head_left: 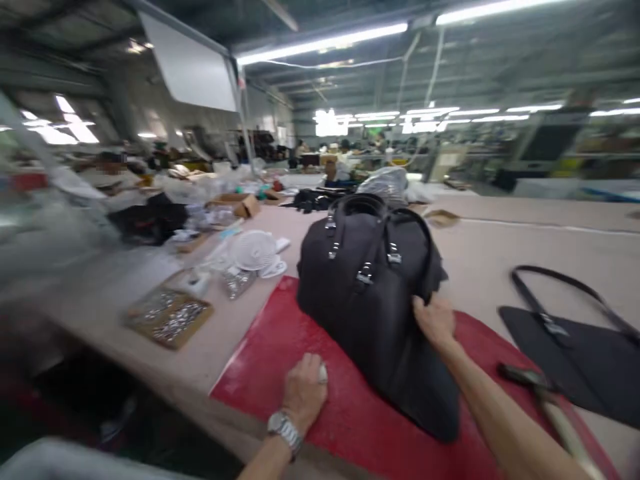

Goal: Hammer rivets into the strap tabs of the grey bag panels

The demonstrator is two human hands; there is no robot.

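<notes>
A black handbag (350, 300) with two handles and silver buckles stands on a red mat (270, 347). My right hand (436, 321) grips the bag's right side, fingers closed on the black material. My left hand (304, 390), with a metal watch (285, 430) on the wrist, rests low over the mat, apart from the bag. Its fingers are curled in; a pale spot shows by the thumb, and whatever they may hold is hidden. A hammer (550, 407) lies on the mat's right side, near my right forearm.
Flat black bag panels (595, 360) with a strap lie at the right. To the left are a shallow tray (173, 317) of small metal parts, a white round fan (254, 250) and a cardboard box (240, 205). Clear plastic wrap (385, 181) sits behind the bag.
</notes>
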